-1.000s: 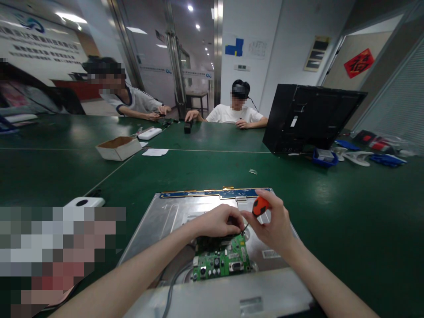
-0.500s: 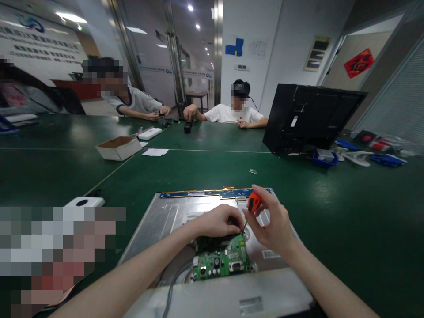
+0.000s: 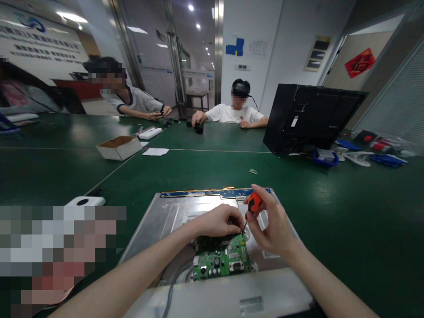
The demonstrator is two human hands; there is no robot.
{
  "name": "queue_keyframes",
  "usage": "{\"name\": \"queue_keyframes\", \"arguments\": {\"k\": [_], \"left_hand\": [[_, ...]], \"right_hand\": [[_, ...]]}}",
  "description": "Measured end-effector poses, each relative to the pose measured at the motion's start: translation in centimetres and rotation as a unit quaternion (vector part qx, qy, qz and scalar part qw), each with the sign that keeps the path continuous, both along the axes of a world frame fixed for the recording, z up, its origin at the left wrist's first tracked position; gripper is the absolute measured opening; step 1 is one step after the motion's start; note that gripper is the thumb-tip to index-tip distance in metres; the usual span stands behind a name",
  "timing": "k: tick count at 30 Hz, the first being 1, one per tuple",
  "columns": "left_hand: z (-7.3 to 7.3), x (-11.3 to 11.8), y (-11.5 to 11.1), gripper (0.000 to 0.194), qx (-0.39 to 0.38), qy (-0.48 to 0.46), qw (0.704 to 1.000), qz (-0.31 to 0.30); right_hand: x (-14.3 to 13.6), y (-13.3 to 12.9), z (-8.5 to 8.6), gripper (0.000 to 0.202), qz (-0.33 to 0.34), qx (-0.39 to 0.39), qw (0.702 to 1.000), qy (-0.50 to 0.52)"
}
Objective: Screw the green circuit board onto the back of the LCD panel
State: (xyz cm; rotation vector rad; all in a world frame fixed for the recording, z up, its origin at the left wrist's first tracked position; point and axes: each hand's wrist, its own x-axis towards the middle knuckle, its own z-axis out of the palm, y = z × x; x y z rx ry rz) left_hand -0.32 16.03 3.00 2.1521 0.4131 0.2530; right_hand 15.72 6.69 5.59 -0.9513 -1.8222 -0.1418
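Note:
My right hand grips a screwdriver by its short orange and black handle. The thin shaft slants down to the far right corner of a green circuit board. Close to the tip, the fingers of my left hand are pinched together at the board's far edge; what they hold, if anything, is hidden. Beneath the board lies a silver metal panel with a narrow blue circuit strip along its far edge. A grey cable runs beside the board toward me.
A black monitor housing stands at the back right, near a blue tray. An open cardboard box and a paper sheet lie on the green table. Other people sit across it; one person's hand holds a dark object.
The screwdriver handle has turned slightly in my right hand, whose fingers have shifted a little. My left hand stays put. Across the table, a person's hand has moved right with a dark object.

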Motion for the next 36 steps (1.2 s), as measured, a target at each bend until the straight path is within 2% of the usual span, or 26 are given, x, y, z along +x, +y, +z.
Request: {"name": "queue_keyframes", "arguments": {"k": [12, 22, 30, 36], "left_hand": [[0.09, -0.03, 0.05, 0.009, 0.018, -0.005, 1.0, 0.006], [0.16, -0.04, 0.07, 0.007, 0.01, -0.004, 1.0, -0.01], [-0.09, -0.08, 0.11, 0.011, 0.017, -0.012, 1.0, 0.0], [-0.05, -0.04, 0.11, 0.009, 0.022, -0.016, 1.0, 0.005]], "right_hand": [[-0.14, 0.58, -0.44, 0.056, -0.032, 0.054, 0.998, 0.007], [0.06, 0.07, -0.28, 0.063, -0.001, -0.001, 1.0, 0.004], [-0.14, 0.53, -0.34, 0.053, -0.03, 0.053, 0.998, 0.005], [-0.2, 0.47, -0.02, 0.049, -0.022, 0.046, 0.999, 0.002]]}}
